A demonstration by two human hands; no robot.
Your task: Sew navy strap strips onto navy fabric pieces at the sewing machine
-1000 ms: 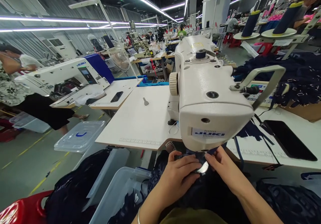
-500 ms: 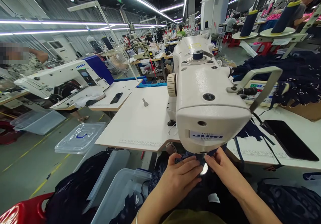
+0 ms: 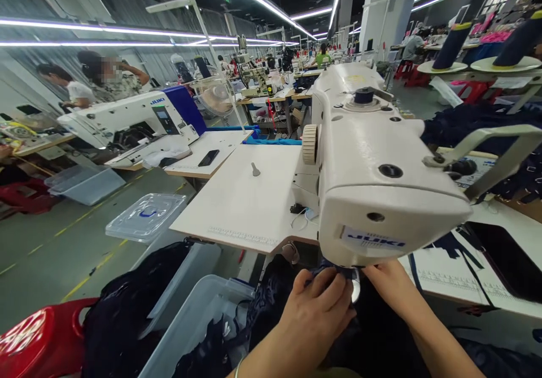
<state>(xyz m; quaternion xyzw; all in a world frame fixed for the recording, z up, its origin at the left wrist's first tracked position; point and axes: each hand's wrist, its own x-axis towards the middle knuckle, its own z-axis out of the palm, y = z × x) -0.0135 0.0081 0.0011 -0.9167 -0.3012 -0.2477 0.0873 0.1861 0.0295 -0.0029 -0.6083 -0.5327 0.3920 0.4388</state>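
My left hand (image 3: 315, 310) is closed, its curled fingers gripping navy patterned fabric (image 3: 265, 304) just below the head of a white JUKI sewing machine (image 3: 381, 197). On the other side of the needle area, my right hand (image 3: 392, 287) bends inward at the same fabric. The machine head covers most of its fingertips; the part of the hand that shows looks closed in a pinch. A bright, shiny rounded piece (image 3: 355, 287) shows between the two hands. The needle and the stitching spot are hidden.
Left of the machine, a small grey metal piece (image 3: 255, 169) lies on the white tabletop (image 3: 237, 197). Clear plastic bins (image 3: 203, 310) with dark cloth and a red stool (image 3: 42, 338) stand below. A black phone (image 3: 508, 259) rests at right. Two people sit at far left.
My view has turned left and come closer to the machine, so things appear shifted right. My right hand's fingers are now more covered by the machine head. My left hand stays on the fabric.
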